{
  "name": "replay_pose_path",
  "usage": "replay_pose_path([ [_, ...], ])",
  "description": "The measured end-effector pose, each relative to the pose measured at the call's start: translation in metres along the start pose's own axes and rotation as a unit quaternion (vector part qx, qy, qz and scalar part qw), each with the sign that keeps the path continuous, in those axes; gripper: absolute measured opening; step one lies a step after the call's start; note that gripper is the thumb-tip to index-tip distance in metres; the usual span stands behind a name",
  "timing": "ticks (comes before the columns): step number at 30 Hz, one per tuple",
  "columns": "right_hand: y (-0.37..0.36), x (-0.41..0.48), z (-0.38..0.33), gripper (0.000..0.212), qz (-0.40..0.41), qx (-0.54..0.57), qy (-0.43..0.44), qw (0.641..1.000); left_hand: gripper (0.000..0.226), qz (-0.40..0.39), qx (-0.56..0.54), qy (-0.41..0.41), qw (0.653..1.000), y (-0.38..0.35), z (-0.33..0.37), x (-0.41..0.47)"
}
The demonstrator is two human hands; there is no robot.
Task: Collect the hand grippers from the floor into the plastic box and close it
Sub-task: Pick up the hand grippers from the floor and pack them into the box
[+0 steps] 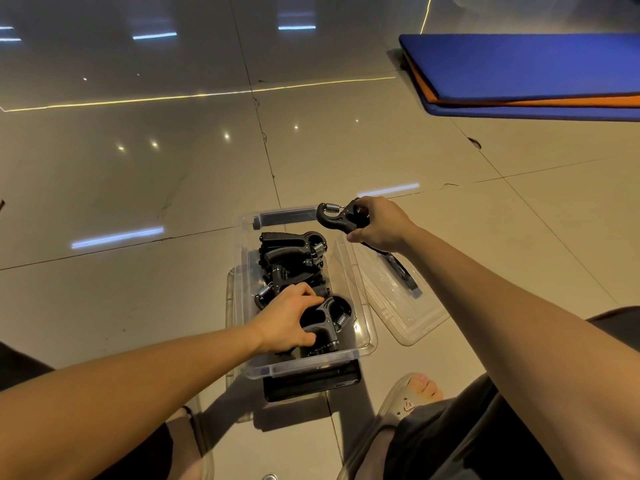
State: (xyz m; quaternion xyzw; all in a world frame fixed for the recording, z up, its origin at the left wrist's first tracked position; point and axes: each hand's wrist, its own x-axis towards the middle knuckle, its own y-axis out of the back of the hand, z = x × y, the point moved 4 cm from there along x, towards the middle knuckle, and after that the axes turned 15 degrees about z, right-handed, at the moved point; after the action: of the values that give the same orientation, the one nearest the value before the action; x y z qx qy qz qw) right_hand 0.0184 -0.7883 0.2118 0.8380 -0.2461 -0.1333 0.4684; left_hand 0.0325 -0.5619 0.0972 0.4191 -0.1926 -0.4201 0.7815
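**Desk:** Item one, the task's things. Where are they?

**Operator:** I count a pile of hand grippers (294,261) lying black and tangled in the clear box (304,367), which sits on the floor (138,185) right in front of me. Two more are in hand. My left hand (287,320) is down inside the near end of the box, fingers curled round the handle of the near gripper (329,317). I take that as settling it flat so the lid can seat. My right hand (379,223) grasps the far gripper (337,216) by its handles, spring end pointing left, above the box's far right corner. It is held there, I judge, to drop into the gap at the far end.

**Desk:** Item two, the closure.

**Operator:** The lid (408,313) is off. It lies on the floor just right of the box, one edge leaning against the box wall. A dark strip lies on it under my right wrist; I cannot tell whether that is a latch.

**Desk:** Item three, surroundings and obstructions.

**Operator:** Blue and orange mats (519,64) are stacked far right, well apart. My sandal (405,400) is near right. I see no grippers loose on the floor. The likely obstruction is the pile itself: handles standing proud could hold the lid up.
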Motion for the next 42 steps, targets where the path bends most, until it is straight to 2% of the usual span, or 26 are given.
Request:
replay_pose_path([
  [5,-0.001,-0.003,0.001,0.054,-0.006,-0.007,0.0,1.0,0.074,0.016,0.077,-0.026,0.997,0.001,-0.003,0.0],
  [8,-0.003,-0.005,0.0,0.057,-0.015,-0.009,0.004,1.0,0.077,0.034,0.045,0.0,0.998,0.019,-0.006,0.004],
  [10,-0.005,-0.006,-0.001,0.058,-0.023,-0.01,0.011,1.0,0.066,0.077,0.012,0.033,0.996,0.039,-0.01,0.01],
  [13,-0.007,-0.011,-0.007,0.062,-0.032,-0.011,0.027,0.999,0.042,0.183,-0.035,0.097,0.978,0.08,-0.016,0.023],
  [15,-0.011,-0.016,-0.015,0.071,-0.041,-0.01,0.047,0.998,0.044,0.217,-0.082,0.121,0.965,0.106,-0.019,0.031],
  [18,-0.024,-0.029,-0.03,0.081,-0.062,-0.015,0.095,0.993,0.082,0.155,-0.093,0.106,0.978,0.125,-0.022,0.039],
  [20,-0.034,-0.036,-0.04,0.081,-0.066,-0.036,0.14,0.987,0.095,0.1,-0.082,0.092,0.987,0.123,-0.018,0.037],
  [22,-0.041,-0.041,-0.048,0.08,-0.056,-0.043,0.174,0.982,0.088,0.1,-0.056,0.059,0.992,0.12,-0.012,0.034],
  [26,-0.053,-0.045,-0.052,0.079,-0.043,-0.025,0.183,0.982,0.062,0.135,0.094,-0.022,0.986,0.124,-0.005,0.027],
  [29,-0.071,-0.048,-0.052,0.079,-0.054,-0.007,0.168,0.984,0.052,0.14,0.116,-0.009,0.983,0.122,-0.015,0.019],
  [36,-0.119,-0.044,-0.051,0.073,-0.091,-0.057,0.184,0.977,0.056,0.106,0.191,0.008,0.976,0.092,-0.049,0.01],
  [40,-0.129,-0.034,-0.035,0.067,-0.102,-0.086,0.178,0.975,0.081,0.144,0.259,0.012,0.955,0.095,-0.059,0.006],
  [42,-0.131,-0.031,-0.03,0.064,-0.122,-0.081,0.171,0.974,0.095,0.155,0.239,0.056,0.957,0.098,-0.07,0.004],
])
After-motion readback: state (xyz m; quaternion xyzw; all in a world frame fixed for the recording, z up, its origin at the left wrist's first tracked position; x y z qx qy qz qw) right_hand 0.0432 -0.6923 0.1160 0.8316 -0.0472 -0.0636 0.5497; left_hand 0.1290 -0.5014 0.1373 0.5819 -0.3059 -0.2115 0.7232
